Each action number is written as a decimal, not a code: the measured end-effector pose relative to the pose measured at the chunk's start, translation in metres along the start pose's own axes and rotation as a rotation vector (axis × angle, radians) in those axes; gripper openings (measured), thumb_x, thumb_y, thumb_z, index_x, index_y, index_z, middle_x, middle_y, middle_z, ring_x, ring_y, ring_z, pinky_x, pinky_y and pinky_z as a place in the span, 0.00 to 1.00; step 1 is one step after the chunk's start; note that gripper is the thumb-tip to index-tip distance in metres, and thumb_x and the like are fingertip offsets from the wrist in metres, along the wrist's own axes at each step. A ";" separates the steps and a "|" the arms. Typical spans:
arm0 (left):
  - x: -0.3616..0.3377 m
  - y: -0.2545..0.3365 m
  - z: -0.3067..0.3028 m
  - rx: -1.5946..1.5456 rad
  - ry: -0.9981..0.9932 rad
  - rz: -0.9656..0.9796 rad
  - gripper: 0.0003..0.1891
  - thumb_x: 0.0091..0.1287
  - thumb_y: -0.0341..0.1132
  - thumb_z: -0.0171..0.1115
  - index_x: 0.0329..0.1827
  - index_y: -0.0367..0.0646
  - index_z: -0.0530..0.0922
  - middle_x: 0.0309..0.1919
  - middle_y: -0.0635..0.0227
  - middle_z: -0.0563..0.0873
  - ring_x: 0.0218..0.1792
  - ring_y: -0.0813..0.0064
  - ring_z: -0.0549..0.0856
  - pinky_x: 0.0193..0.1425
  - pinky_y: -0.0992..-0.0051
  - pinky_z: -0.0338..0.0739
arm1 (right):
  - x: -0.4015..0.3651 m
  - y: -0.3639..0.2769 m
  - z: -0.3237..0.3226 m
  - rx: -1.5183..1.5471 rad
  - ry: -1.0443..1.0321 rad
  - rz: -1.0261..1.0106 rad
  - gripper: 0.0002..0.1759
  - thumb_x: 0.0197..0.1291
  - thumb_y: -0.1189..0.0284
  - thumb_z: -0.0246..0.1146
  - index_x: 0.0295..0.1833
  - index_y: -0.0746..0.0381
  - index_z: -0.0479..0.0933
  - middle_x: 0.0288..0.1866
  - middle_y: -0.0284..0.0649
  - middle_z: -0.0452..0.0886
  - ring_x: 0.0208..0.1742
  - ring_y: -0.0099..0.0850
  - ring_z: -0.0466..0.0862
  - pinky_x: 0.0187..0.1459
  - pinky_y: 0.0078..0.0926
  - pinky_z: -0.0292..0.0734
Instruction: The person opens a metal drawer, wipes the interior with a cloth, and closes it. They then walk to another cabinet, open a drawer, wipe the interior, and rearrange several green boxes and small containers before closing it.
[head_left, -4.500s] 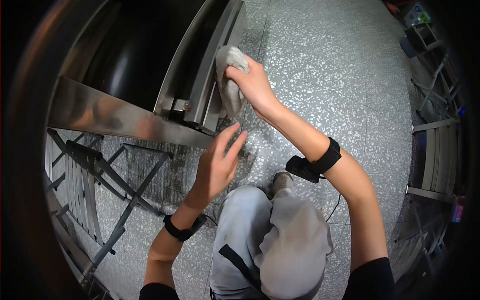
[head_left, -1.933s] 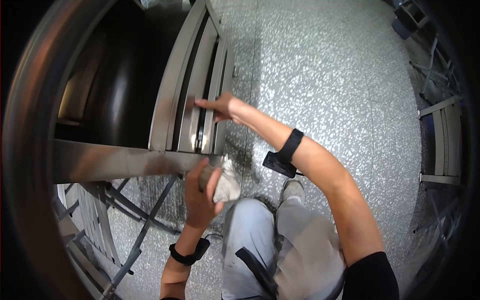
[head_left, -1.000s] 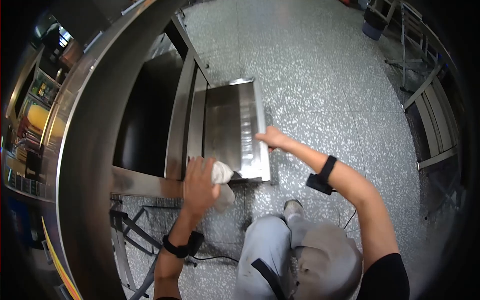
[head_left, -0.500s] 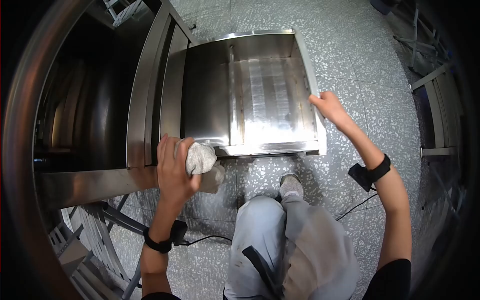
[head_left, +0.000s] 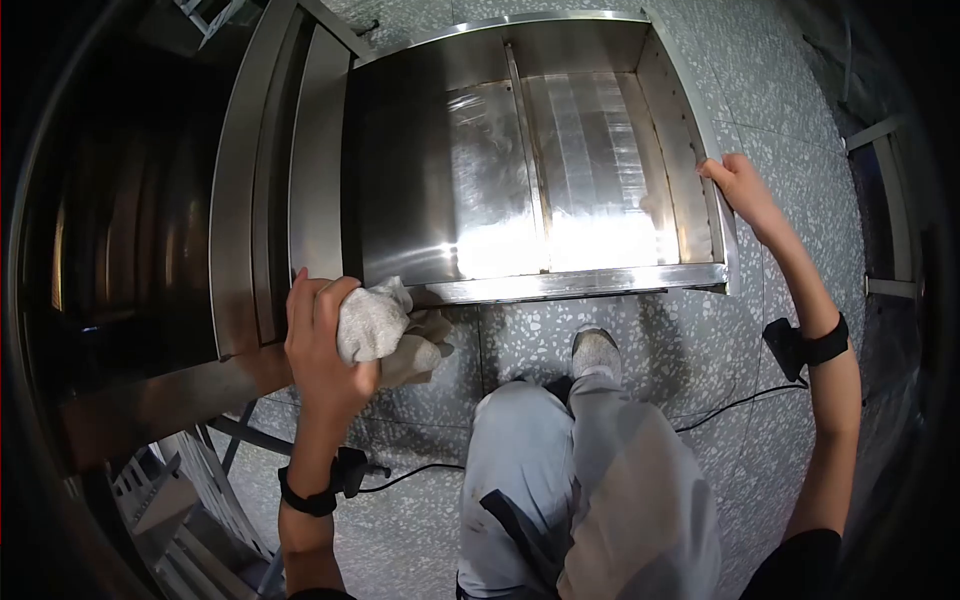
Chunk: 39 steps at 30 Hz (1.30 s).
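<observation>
Gripping a bunched grey cloth, the left hand sits at the near left corner of the steel drawer, fingers curled tight round the wad, a loose end hanging below the fist. The right hand hooks over the drawer's right rim, fingers closed on the edge. The drawer stands wide open from the steel cabinet, out over the speckled floor. It looks like the pause between opening and wiping: the cloth is ready but not yet on the metal. Getting it there calls for lifting the fist over the front lip while the right hand steadies the rim. The inside is bare, shiny and streaked, with a ridge down the middle and glare near the front.
</observation>
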<state>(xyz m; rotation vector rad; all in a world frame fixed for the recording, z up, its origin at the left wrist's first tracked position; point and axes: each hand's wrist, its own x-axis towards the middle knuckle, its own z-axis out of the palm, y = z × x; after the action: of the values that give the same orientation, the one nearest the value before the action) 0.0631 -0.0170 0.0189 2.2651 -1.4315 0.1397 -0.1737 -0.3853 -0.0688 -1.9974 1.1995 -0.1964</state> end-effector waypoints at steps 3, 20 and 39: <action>0.000 0.001 0.001 -0.009 0.000 0.004 0.24 0.34 0.29 0.51 0.41 0.37 0.73 0.34 0.54 0.73 0.40 0.49 0.75 0.64 0.51 0.62 | 0.005 0.006 -0.005 -0.091 -0.018 0.048 0.25 0.53 0.55 0.57 0.33 0.72 0.74 0.25 0.38 0.75 0.28 0.25 0.74 0.30 0.24 0.69; -0.001 0.010 0.002 -0.017 -0.028 -0.065 0.20 0.45 0.29 0.57 0.44 0.34 0.72 0.39 0.55 0.75 0.45 0.58 0.77 0.55 0.68 0.67 | -0.009 0.014 -0.013 0.092 0.042 0.043 0.22 0.52 0.56 0.57 0.28 0.69 0.76 0.20 0.35 0.76 0.22 0.21 0.74 0.27 0.19 0.67; 0.098 0.064 0.008 0.125 0.558 0.177 0.34 0.48 0.21 0.67 0.60 0.40 0.64 0.60 0.60 0.64 0.59 0.61 0.67 0.62 0.66 0.64 | -0.004 0.030 -0.005 0.009 0.099 -0.172 0.27 0.60 0.55 0.55 0.50 0.71 0.71 0.37 0.53 0.79 0.37 0.36 0.80 0.42 0.30 0.72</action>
<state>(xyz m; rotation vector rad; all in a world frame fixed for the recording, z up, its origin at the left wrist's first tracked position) 0.0500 -0.1248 0.0634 1.9600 -1.3309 0.8643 -0.1989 -0.3926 -0.0854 -2.1047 1.0846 -0.3901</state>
